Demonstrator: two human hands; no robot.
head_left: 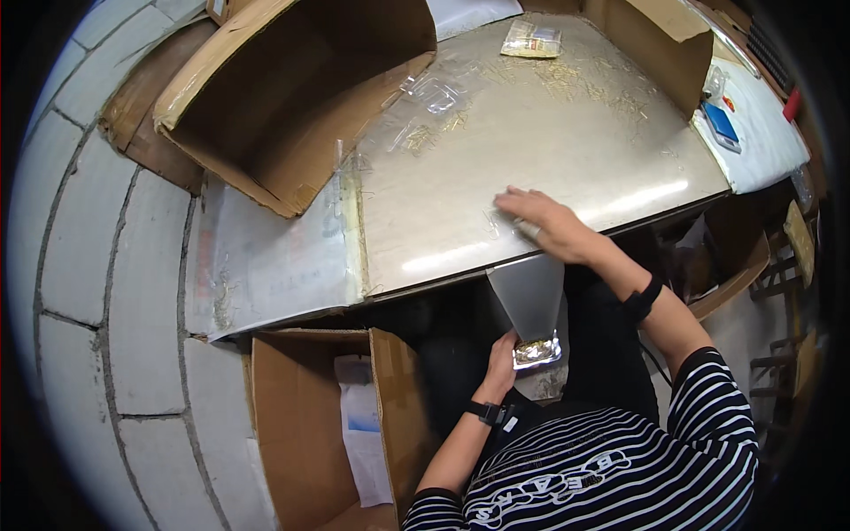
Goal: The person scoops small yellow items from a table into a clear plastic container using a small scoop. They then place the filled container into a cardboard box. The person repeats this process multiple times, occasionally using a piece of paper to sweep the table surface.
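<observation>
Below the table's front edge, my left hand (501, 366) is closed round a small shiny silver pouch (537, 353); the contents are too small to make out. A translucent, tapering plastic sheet (529, 296) runs from the table edge down to the mouth of this pouch. My right hand (551, 227) is over the table edge above the sheet's wide end, its fingers stretched out, slightly smeared by motion. Just left of the fingertips lie a few thin, pin-like pieces (492, 223) on the tabletop (443, 212).
Thin gold pieces (567, 80) lie scattered at the back, near a flat packet (531, 40) and clear plastic trays (434, 93). A large open carton (292, 115) stands left; another (305, 425) sits below. A blue scale (722, 126) rests at the right.
</observation>
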